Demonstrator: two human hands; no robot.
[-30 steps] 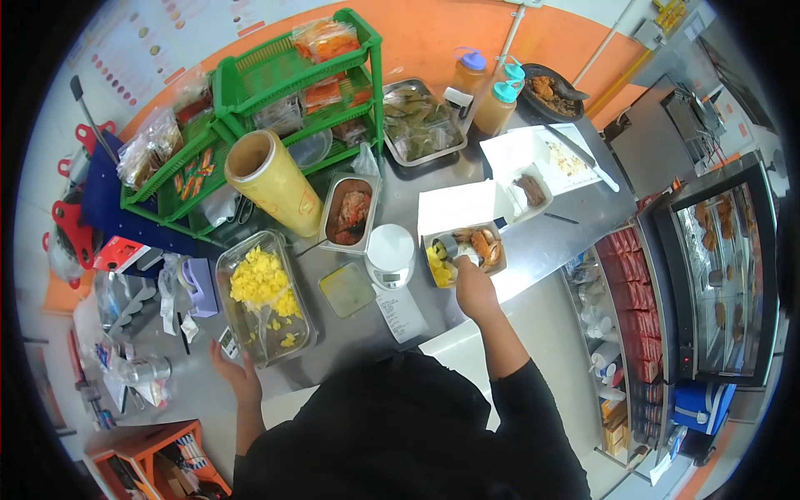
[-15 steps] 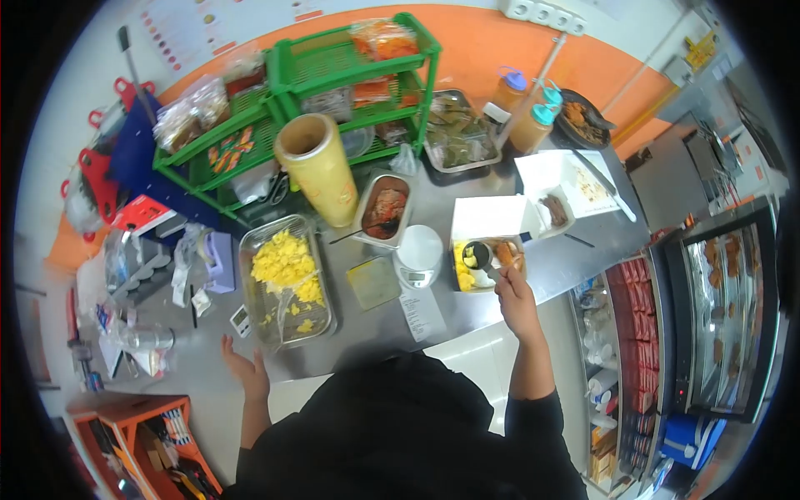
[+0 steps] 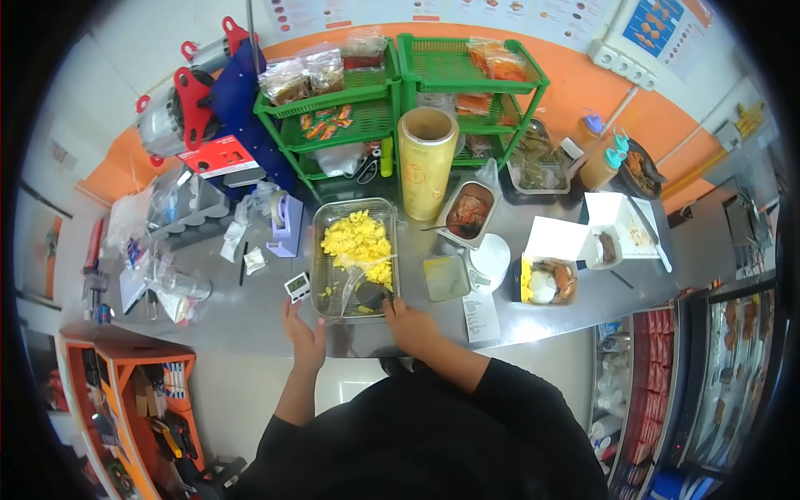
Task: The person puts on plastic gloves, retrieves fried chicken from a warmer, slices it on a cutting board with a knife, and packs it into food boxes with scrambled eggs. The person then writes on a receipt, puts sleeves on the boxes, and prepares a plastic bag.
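Observation:
My right hand is closed round the handle of a dark ladle, whose round head lies in the lower part of a metal tray. Yellow scrambled egg fills the tray's upper part, with a clear plastic bag piece lying against it. My left hand is open and holds nothing, just below a small white digital timer at the tray's lower left. An open white food box on the right contains white rice, yellow egg and brown fried pieces.
A kitchen scale and a receipt lie between tray and box. Behind stand a metal pan of red sauce, a tall yellow film roll and green racks. A purple tape dispenser stands left of the tray.
My right hand has carried the ladle leftward from the food box into the egg tray. My left hand remains open near the tray. The view has turned to the left.

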